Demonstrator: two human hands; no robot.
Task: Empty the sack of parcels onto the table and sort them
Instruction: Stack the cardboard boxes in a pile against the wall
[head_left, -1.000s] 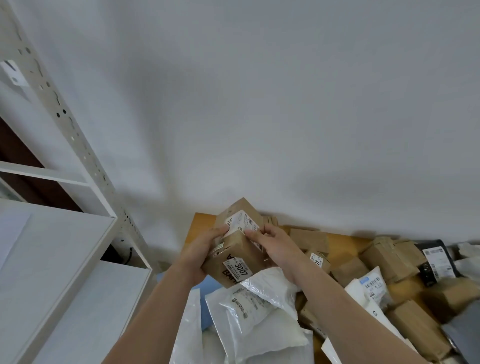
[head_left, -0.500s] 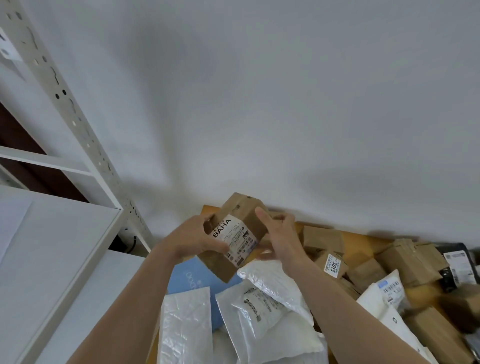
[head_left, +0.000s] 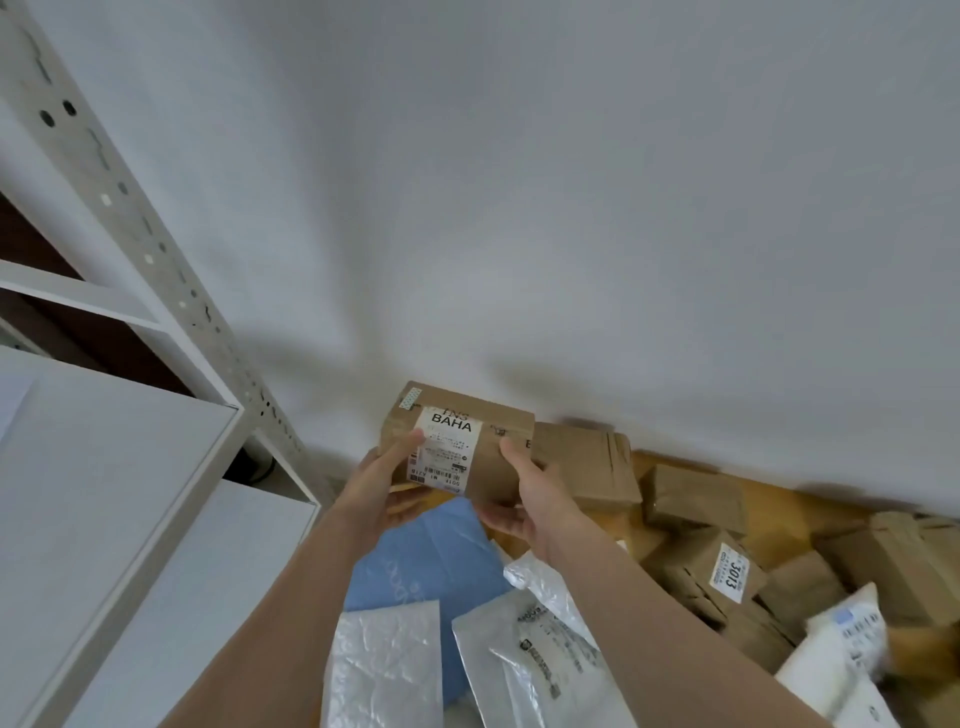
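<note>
Parcels (head_left: 696, 499) crowd the wooden bench (head_left: 774, 525) below a white wall (head_left: 519, 208), white shelving (head_left: 130, 467) at left; left hand (head_left: 374, 483) and right hand (head_left: 535, 499) each close their grip round a labelled box (head_left: 498, 457).

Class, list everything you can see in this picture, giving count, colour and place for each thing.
Labelled box: one, brown, white label, held up.
Other boxes: many, brown, piled on the table at right.
Table: one, orange-brown, under the parcels.
Blue bag: one, blue, below the labelled box.
White bags: several, white, bottom centre and right.
Shelves: one unit, white, left.
Wall: one, white, behind.
Left hand, right hand: two, gripping the labelled box's ends.
</note>
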